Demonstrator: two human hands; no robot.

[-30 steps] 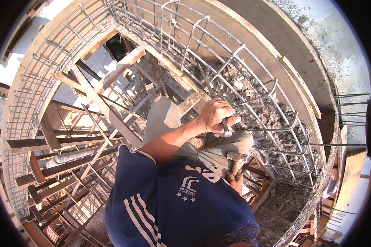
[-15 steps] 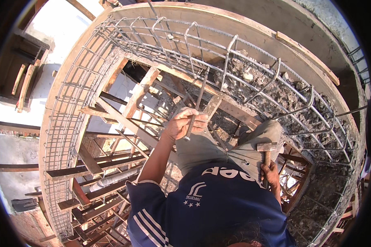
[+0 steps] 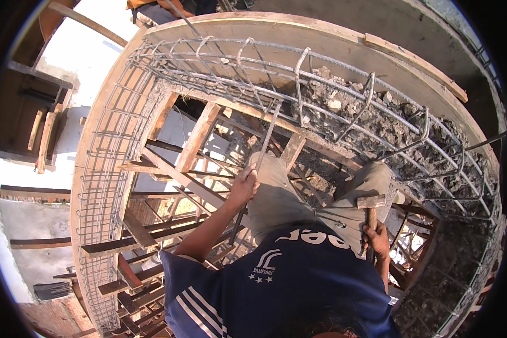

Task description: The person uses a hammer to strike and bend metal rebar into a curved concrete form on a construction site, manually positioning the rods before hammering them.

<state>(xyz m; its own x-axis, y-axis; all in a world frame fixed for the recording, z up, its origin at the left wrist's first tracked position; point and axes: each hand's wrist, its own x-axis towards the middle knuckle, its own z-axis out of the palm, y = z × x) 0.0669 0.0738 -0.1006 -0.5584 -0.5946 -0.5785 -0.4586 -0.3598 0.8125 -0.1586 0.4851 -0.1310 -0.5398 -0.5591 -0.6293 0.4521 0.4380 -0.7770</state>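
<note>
While the person bends over the wooden props (image 3: 199, 138), the left hand (image 3: 246, 186) is closed around a long metal rod (image 3: 270, 129), gripping it around the middle. The rod slants, its upper end over the inner edge of the concrete mould (image 3: 265, 27); I can't tell whether it touches there. The right hand (image 3: 379, 240) grips a hammer (image 3: 372, 201) by its handle, head up, in front of the trousers (image 3: 281, 194) near the right knee. A cage of steel bars (image 3: 298, 70) runs along the mould, with broken concrete (image 3: 333, 104) inside it. A wooden strip (image 3: 417, 63) lies along the outer edge. Past the far left corner, part of another person (image 3: 159, 14) shows.
</note>
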